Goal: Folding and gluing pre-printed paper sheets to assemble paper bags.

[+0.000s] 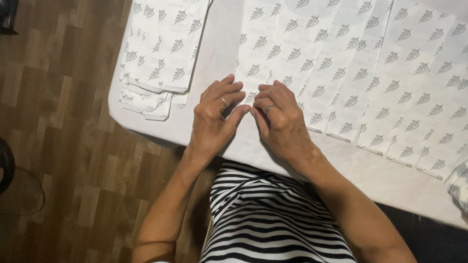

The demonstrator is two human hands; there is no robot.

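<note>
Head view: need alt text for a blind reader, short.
Seen from above, a person's left hand and right hand press side by side on a white patterned paper sheet on a white table. More overlapping sheets fan out to the right, and a folded stack sits to the left.

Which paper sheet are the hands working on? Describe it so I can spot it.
On the white table, patterned sheets fan out in a row. It is the leftmost sheet, pressed under the left hand and right hand, unlike the folded stack apart at the corner.
</note>
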